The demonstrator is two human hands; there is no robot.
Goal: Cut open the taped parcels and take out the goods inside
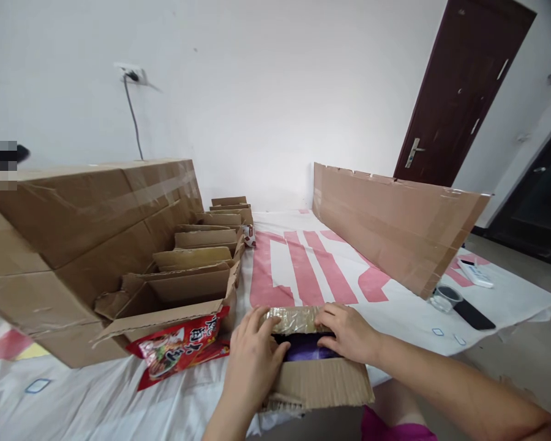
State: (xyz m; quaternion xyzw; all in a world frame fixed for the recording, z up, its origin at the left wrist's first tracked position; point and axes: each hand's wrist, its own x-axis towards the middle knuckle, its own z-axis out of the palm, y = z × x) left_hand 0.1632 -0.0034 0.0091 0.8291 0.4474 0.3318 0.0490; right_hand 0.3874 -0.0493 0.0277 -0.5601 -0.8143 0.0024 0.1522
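A small cardboard box [324, 384] stands at the near edge of the table, its top open and its far flap covered with shiny clear tape. Something purple [305, 350] shows inside; I cannot make out what it is. My left hand [257, 346] grips the box's left side, fingers over the far taped flap and thumb inside the opening. At the far right corner my right hand [349, 334] holds the same flap, fingers on top and thumb within. To the left, a red food packet [183, 349] leans against a row of open cardboard boxes [179, 291].
Large taped cartons [87, 245] are stacked at the left. A cardboard panel [395, 223] stands upright on the right. Near it lie a clear cup [447, 298], a black phone [475, 314] and a white object [476, 274]. A white cloth with pink print [275, 269] covers the table.
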